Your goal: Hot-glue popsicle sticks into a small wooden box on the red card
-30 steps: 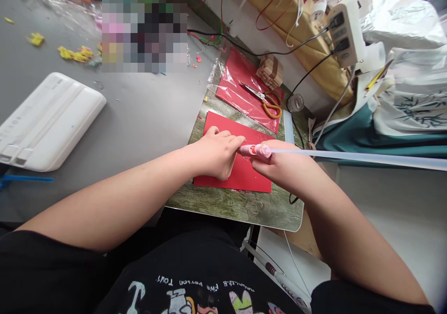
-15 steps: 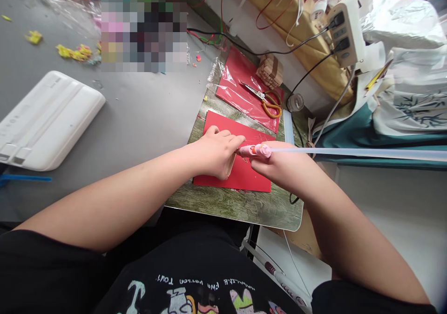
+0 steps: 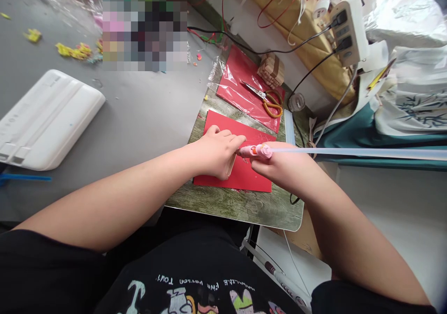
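Observation:
My right hand (image 3: 279, 163) is wrapped round a pink hot glue gun (image 3: 256, 151), and a long translucent glue stick (image 3: 356, 153) runs out of its back to the right. The gun's nozzle points left, close to the fingertips of my left hand (image 3: 221, 151). With fingers bent, my left hand grips what looks like a wooden craft stick (image 3: 231, 166); only its narrow edge shows beneath the palm. Under both hands lies a red sheet (image 3: 237, 125), with thin strands of glue on it near the gun. Exact contact between nozzle and wood is hidden.
Beyond the red sheet lie scissors (image 3: 267, 101) with orange handles on a wrapped red pack (image 3: 240, 86), beside a bundle of wooden sticks (image 3: 271, 70). A power strip (image 3: 345, 30) with black cables is at the upper right. A white device (image 3: 49, 118) rests on the grey table.

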`<state>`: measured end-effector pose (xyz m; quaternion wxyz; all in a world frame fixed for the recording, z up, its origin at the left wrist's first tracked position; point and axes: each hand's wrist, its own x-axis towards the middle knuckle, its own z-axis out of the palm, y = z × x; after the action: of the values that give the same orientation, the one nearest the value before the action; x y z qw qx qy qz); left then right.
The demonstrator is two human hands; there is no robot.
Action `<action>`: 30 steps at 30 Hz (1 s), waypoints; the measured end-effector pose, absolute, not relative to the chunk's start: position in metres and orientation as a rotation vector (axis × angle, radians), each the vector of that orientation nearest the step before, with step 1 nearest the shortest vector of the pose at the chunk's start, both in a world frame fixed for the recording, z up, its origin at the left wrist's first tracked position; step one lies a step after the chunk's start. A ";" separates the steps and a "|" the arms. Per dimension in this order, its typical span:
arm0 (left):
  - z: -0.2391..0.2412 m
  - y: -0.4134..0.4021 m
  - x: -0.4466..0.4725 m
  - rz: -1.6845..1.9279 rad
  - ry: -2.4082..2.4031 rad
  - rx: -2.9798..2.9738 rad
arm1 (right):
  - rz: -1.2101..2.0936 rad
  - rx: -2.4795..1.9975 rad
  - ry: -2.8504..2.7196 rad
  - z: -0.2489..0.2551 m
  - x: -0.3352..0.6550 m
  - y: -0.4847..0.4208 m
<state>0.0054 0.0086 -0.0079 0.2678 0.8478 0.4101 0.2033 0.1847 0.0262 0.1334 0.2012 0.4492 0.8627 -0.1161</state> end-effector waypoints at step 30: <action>-0.009 0.009 0.007 0.547 1.108 2.268 | -0.371 1.232 2.367 0.136 0.183 0.019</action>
<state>0.0068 0.0092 -0.0089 0.2758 0.8440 0.4125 0.2034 0.1825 0.0185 0.1363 0.2219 0.4458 0.8567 -0.1344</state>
